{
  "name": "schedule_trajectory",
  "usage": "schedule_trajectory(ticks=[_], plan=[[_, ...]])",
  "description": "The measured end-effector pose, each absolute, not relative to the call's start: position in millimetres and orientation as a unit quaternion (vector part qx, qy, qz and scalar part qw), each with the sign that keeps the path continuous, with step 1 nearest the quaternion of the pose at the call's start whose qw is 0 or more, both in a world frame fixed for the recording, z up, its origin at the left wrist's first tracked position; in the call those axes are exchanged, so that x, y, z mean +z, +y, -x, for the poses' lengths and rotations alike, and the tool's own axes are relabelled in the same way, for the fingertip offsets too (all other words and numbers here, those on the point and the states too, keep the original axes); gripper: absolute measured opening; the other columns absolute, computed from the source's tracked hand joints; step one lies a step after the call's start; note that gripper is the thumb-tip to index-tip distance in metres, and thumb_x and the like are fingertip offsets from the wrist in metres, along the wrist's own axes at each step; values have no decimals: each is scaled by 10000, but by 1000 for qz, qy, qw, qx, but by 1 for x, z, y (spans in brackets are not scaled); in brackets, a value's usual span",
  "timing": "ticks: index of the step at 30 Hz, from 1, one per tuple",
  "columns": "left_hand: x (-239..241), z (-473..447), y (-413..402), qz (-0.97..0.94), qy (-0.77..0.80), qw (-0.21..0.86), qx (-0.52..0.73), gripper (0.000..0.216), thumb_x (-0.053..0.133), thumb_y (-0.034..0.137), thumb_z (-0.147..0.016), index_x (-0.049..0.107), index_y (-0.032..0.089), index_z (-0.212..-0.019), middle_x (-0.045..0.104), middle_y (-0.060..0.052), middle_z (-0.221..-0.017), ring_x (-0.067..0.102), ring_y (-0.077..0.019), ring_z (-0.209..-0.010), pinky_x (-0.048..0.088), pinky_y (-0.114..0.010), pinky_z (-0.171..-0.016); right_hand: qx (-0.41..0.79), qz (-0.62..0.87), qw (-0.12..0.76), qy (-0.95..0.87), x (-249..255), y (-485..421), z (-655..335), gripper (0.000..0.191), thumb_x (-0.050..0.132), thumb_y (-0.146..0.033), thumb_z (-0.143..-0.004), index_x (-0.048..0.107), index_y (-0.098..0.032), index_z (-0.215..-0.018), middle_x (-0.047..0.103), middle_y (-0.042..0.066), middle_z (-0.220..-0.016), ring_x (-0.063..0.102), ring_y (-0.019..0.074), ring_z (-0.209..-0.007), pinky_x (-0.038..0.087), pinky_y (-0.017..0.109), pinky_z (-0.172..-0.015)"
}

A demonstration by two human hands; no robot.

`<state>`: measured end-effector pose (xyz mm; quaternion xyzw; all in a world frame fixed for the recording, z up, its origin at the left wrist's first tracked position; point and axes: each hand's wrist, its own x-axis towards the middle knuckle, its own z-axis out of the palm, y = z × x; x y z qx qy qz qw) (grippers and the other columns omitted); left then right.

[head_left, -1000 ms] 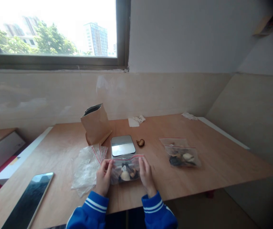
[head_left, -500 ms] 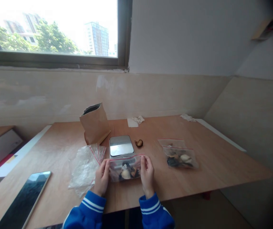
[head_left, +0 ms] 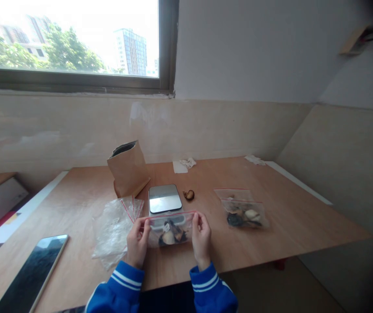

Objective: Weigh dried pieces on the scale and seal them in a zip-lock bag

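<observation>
Left hand point(head_left: 137, 242): pinching 1 top corner of bag point(head_left: 156, 238).
Bag: stretched between both hands, just in front of scale point(head_left: 164, 198), light and dark pieces point(head_left: 169, 237) inside — seemingly being sealed, likely calling next for even pressure along red strip point(head_left: 170, 215).
Right hand point(head_left: 201, 241): pinching the opposite top corner.
Other bags point(head_left: 247, 216): 2 — overlapping, well apart at right.

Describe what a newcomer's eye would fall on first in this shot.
Probably the clear red-edged zip bag of dark and pale pieces, held near its upper corners by the left hand and the right hand. Just beyond it lies a silver-topped scale, with an open brown paper bag standing to its left. The bright window at upper left may also draw the eye.
</observation>
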<state>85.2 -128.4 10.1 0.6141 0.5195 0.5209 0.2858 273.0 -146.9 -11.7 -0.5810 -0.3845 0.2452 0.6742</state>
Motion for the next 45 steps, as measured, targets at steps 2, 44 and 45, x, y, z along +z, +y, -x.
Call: schedule_trajectory(ticks=[2,44,45], plan=[[9,-85,-129,-620,517,274,522,289,509,436,-860,643,180,-865,680,-37,-791,618,-166,-701,473,-271,-649,244,582,679,-376,-12,-148,-273,393,433,-522,-899,581,-160,-860,633,44,-744,579,155,-667,454,266,-649],[16,-94,-127,-531,465,444,552,299,642,417,-775,623,162,-930,687,-45,-897,640,-195,-882,495,-321,-825,425,488,647,-403,-3,-149,-263,379,602,-501,-806,665,-144,-919,692,80,-876,655,212,-809,527,321,-736],[16,-93,-126,-532,468,443,550,301,642,421,-772,631,159,-919,691,-47,-885,643,-197,-873,496,-322,-823,422,491,644,-407,-4,-149,-263,382,605,-500,-804,673,-142,-917,694,85,-890,656,218,-823,527,330,-752]])
